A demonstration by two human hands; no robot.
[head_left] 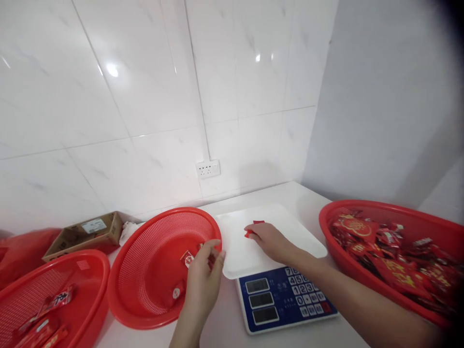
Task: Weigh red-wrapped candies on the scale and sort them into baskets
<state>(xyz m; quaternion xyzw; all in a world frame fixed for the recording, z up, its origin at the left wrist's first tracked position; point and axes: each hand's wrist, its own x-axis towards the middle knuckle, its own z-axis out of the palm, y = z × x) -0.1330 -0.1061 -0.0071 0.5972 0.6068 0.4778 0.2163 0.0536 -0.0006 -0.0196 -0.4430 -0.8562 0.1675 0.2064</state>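
One red packet (pixel 248 234), maybe two, sits pinched in my right hand (pixel 270 239) over the white tray (pixel 235 256); a loose fingertip grip could drop it. My left hand (pixel 205 273) curls at the middle basket's right rim (pixel 220 237), perhaps gripping something; I can't tell. Few sweets (pixel 187 259) lie there; the right basket (pixel 409 218) is heaped.

Our left forearm (pixel 188 325) rises steeply from below, our left hand (pixel 205 270) curled with fingers bent toward the thumb; our right forearm (pixel 344 294) slants in from the right, our right hand (pixel 267 238) palm down, thumb and fingertips drawn into a pinch.
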